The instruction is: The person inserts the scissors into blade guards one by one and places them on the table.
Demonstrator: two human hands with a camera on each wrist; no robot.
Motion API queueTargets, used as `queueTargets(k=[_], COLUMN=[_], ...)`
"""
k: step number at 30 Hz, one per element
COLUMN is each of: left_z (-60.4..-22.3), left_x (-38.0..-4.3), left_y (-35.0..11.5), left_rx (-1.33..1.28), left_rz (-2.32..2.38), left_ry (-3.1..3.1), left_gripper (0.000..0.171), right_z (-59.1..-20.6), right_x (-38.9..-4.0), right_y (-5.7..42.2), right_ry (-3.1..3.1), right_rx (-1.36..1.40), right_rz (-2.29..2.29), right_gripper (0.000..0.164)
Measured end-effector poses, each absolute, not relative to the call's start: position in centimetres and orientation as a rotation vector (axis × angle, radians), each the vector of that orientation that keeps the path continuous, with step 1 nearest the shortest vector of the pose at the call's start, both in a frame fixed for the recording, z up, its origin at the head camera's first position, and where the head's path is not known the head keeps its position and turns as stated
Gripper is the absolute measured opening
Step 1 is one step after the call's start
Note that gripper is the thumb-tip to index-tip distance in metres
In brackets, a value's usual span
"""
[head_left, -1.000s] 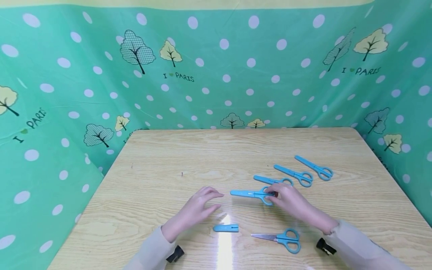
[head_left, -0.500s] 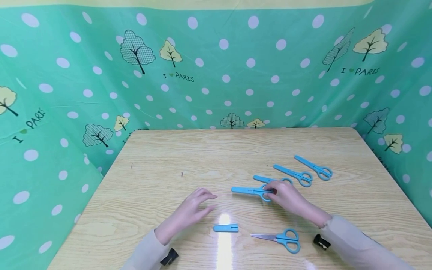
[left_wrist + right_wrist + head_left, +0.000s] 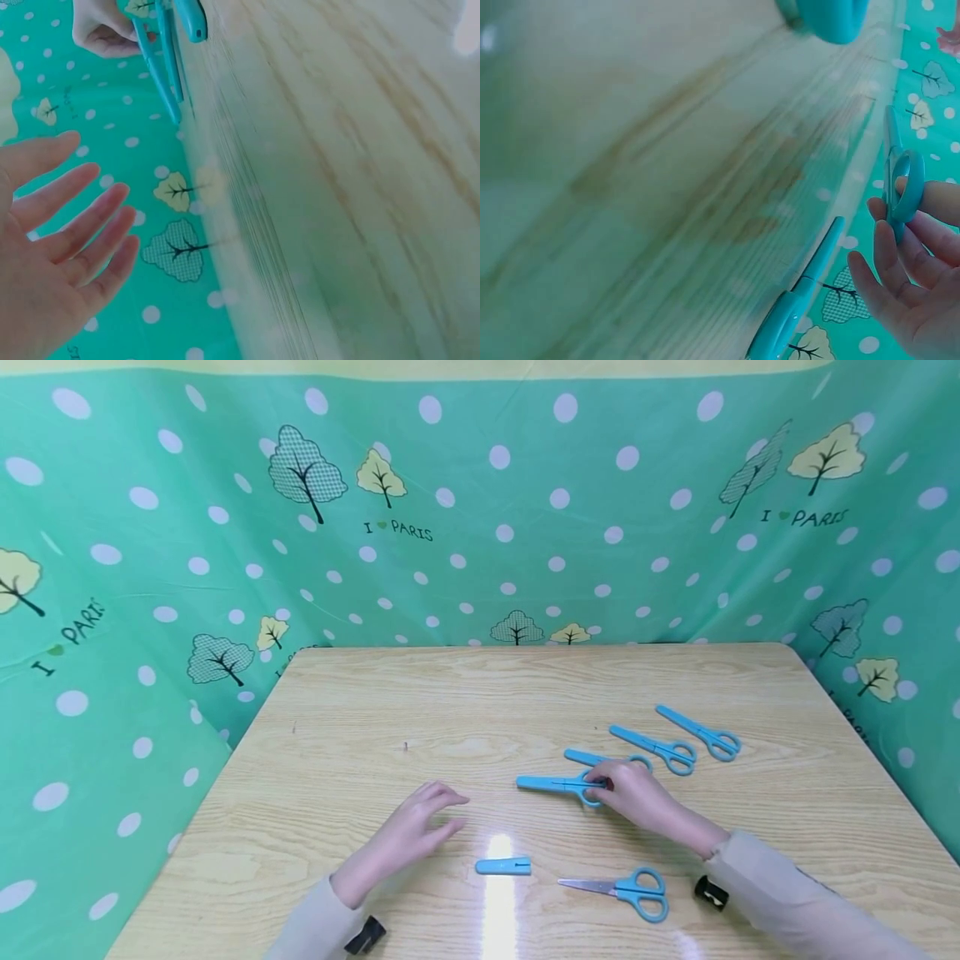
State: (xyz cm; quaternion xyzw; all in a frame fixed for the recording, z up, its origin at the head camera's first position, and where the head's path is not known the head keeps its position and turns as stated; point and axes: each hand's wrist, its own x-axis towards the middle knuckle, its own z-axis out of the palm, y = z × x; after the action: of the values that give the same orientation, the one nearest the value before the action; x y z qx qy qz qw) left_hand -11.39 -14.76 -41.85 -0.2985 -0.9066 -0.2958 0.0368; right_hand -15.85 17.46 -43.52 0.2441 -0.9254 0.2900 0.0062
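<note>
My right hand [image 3: 637, 793] pinches the handle loops of a pair of blue scissors [image 3: 551, 784] whose blades are inside a blue cover. The pinch on the loop of the scissors [image 3: 891, 169] also shows in the right wrist view, thumb on one side and fingers on the other. To the left of the cover's tip, my left hand [image 3: 412, 828] hovers with nothing in it; its fingers [image 3: 97, 199] are spread and relaxed. Nearer to me lie a loose blue blade cover [image 3: 503, 866] and bare-bladed scissors [image 3: 624, 888], apart from each other.
Three covered blue scissors lie in a slanting row behind my right hand: the nearest scissors [image 3: 588, 757], partly hidden by it, the middle scissors [image 3: 637, 740] and the farthest scissors [image 3: 684, 722]. A green dotted cloth [image 3: 480, 510] hangs behind the wooden table [image 3: 360, 693].
My left hand has drawn back to the left and toward me, away from the covered scissors. With the scissors still pinched, my right hand has shifted slightly farther away.
</note>
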Motion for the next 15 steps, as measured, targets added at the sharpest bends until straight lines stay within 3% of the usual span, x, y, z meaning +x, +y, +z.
queueTargets(k=[15], left_z=[-42.01], left_x=[-11.14], left_y=[-15.36], left_rx=[-0.869], left_rz=[-0.903], left_ry=[-2.848], left_gripper=[0.029], right_z=[-44.01], right_x=[-16.22], right_y=[17.30], right_ry=[-2.931], right_rx=[0.722], right_rz=[0.864], right_gripper=[0.013])
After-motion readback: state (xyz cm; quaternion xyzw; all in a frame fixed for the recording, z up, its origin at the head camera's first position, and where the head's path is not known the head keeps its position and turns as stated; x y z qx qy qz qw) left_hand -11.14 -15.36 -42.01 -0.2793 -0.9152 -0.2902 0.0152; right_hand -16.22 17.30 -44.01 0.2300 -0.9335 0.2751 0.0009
